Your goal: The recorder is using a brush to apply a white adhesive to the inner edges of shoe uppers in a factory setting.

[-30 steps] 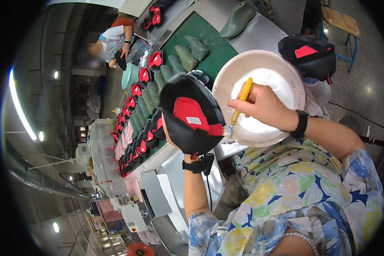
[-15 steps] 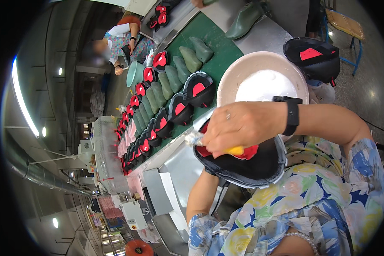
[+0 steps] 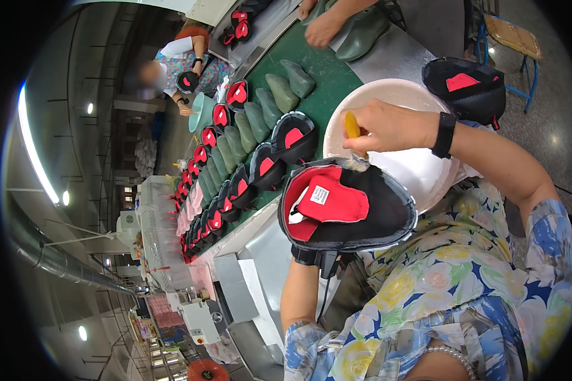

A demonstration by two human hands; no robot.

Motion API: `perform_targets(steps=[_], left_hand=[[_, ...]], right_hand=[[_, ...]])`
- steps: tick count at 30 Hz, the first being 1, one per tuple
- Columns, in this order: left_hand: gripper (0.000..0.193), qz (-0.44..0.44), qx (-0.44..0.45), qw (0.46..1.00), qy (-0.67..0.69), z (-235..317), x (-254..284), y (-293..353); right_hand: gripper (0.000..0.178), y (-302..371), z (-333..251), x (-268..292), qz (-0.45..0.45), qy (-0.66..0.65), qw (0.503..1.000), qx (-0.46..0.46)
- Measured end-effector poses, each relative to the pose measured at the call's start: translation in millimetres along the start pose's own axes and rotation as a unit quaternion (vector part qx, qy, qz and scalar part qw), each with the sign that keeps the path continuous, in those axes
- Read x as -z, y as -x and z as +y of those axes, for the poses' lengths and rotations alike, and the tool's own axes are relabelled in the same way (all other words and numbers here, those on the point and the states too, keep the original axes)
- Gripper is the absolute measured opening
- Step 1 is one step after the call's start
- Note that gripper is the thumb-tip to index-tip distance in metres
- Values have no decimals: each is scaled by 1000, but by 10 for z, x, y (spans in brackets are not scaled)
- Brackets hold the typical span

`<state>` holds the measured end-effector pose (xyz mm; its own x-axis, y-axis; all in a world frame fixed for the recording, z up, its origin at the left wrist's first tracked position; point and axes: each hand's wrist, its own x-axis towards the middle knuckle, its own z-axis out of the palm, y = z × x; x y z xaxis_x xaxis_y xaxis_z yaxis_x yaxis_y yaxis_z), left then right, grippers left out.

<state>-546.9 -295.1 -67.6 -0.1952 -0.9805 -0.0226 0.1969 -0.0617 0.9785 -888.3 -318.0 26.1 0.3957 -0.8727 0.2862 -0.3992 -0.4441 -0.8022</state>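
Note:
A black shoe upper [image 3: 388,203] with a red lining is held up in front of me, its open underside facing me and a white label on the lining. It hides my left hand; only my left forearm [image 3: 299,292] and a dark wristband show below it, so the hand holds it from behind. My right hand [image 3: 388,127] is closed around a brush [image 3: 351,125] with a yellow handle. The pale bristles, partly hidden, meet the upper's far rim. Just behind is a beige basin [image 3: 343,105] of white liquid.
Rows of green shoe lasts [image 3: 257,120] and black-and-red uppers [image 3: 293,136] stand on a green table [image 3: 333,70]. Another upper [image 3: 467,89] sits beyond the basin. At the top, a co-worker's hands [image 3: 327,28] are at a large last [image 3: 365,38]. Another person [image 3: 197,70] works at far left.
My right hand has moved with the brush from the upper's near-left lining to its far rim. The upper has turned, showing its lining. A co-worker's hands have reached in at the top.

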Motion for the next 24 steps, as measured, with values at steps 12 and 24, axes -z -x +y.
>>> perform_targets(steps=[12, 24], left_hand=[[47, 22, 27, 999, 24, 446, 472, -17], [46, 17, 59, 996, 59, 287, 381, -76]], right_hand=[[25, 367, 543, -262, -160, 221, 958, -90], [21, 199, 11, 40, 23, -38, 997, 66]])
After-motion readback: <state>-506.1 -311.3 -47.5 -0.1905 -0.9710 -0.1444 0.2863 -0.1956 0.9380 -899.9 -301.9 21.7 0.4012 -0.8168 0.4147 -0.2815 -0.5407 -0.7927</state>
